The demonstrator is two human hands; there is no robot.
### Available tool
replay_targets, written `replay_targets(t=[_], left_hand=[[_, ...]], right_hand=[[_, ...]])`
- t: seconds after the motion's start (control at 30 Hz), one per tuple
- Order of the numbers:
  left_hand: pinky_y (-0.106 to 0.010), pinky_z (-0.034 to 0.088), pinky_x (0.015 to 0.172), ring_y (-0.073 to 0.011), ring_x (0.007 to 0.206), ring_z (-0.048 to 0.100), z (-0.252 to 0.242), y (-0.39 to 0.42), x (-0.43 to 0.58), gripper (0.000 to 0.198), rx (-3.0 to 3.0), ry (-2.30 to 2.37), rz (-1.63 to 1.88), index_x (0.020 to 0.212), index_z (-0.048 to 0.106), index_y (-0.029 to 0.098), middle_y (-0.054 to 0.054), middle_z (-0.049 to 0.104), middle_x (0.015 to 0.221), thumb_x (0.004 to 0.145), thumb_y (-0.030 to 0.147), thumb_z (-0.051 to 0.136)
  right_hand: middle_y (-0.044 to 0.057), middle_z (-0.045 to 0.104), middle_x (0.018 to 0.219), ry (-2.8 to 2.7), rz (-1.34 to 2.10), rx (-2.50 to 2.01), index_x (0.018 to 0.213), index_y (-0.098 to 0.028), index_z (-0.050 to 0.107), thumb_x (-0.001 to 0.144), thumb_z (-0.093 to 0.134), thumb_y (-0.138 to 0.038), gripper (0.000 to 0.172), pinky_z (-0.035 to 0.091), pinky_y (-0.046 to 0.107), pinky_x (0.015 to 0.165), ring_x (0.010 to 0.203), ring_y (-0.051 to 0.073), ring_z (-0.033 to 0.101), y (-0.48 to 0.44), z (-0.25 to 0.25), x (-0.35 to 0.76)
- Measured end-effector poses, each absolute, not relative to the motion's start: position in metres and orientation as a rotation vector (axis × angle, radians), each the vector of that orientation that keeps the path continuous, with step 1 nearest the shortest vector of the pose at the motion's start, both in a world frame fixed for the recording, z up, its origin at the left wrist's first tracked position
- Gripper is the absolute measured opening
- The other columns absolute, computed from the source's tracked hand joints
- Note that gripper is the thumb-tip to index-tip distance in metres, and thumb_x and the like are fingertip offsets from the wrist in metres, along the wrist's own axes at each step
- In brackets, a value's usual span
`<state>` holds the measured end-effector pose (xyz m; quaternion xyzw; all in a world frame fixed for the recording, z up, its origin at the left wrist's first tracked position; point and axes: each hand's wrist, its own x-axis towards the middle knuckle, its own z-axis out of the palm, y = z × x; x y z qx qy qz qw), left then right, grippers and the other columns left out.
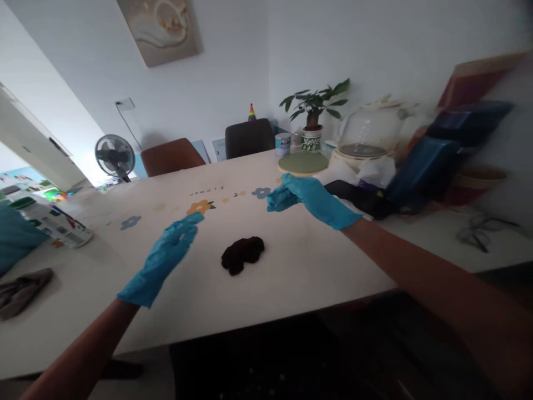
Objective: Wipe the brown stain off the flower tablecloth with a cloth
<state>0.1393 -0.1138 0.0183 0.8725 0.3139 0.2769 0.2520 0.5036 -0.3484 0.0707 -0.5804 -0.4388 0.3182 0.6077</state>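
Observation:
Both my hands wear blue gloves and hover above a white table (291, 272) printed with flowers. My left hand (164, 258) is held edge-on with its fingers stretched forward and holds nothing. My right hand (310, 197) reaches left, its fingers curled downward at the tips; nothing shows in them. A small crumpled black cloth (242, 254) lies on the table between the two hands, touched by neither.
A grey cloth (20, 291) lies at the left edge beside a printed box (54, 222). At the back right stand a potted plant (314, 119), a can (283, 143), a round green mat (303, 163), a glass-domed appliance (368, 136) and dark blue boxes (437, 161). Two chairs and a fan (114, 156) stand behind the table.

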Motion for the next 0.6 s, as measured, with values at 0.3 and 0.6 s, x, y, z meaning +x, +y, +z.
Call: replay_targets(t=[0.3, 0.6], left_hand=[[-0.058, 0.066, 0.143, -0.0366, 0.145, 0.088, 0.038, -0.037, 0.067, 0.054, 1.828, 1.214, 1.272, 0.119, 0.087, 0.016, -0.020, 0.094, 0.146, 0.089, 0.053, 0.061], [-0.061, 0.072, 0.134, -0.0400, 0.132, 0.093, 0.007, -0.012, 0.040, 0.053, 1.715, 1.360, 1.507, 0.115, 0.087, 0.018, -0.019, 0.097, 0.131, 0.087, 0.054, 0.059]], right_hand=[[0.008, 0.090, 0.170, -2.041, 0.371, -1.538, 0.157, -0.032, 0.098, 0.132, 0.067, -0.057, 0.047, 0.057, 0.059, 0.152, 0.167, 0.037, 0.081, -0.340, 0.042, 0.482], [0.009, 0.068, 0.197, -2.670, 0.214, -1.272, 0.178, -0.028, 0.085, 0.140, 0.067, -0.045, 0.045, 0.030, 0.059, 0.167, 0.198, 0.035, 0.044, -0.299, 0.000, 0.427]])
